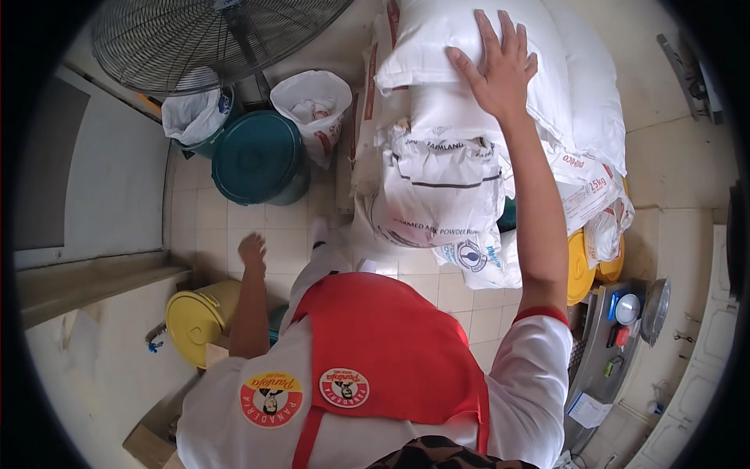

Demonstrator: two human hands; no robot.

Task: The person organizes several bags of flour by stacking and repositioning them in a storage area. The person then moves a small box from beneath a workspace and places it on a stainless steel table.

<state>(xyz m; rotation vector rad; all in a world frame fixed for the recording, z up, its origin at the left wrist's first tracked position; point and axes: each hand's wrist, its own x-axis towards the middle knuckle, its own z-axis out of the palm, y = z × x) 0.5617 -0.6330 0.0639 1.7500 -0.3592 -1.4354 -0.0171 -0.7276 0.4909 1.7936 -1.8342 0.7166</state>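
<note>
My right hand (504, 74) lies spread on the top white sack (430, 47) of a tall stack, its fingers apart and pressed on the cloth. Below that sack are more full sacks, among them a printed white sack (441, 195) with a folded top. My left hand (252, 252) hangs low at my left side, away from the stack, with its fingers curled. Whether anything is in it cannot be made out. The nearest thing to it is a yellow lidded bucket (191, 324).
A dark green lidded bin (258, 152) stands left of the stack, beside a white bag-lined bin (312, 98). A large fan (211, 39) rises at the far left. On the right are yellow lids (580, 266) and a metal counter (598, 352) with small items.
</note>
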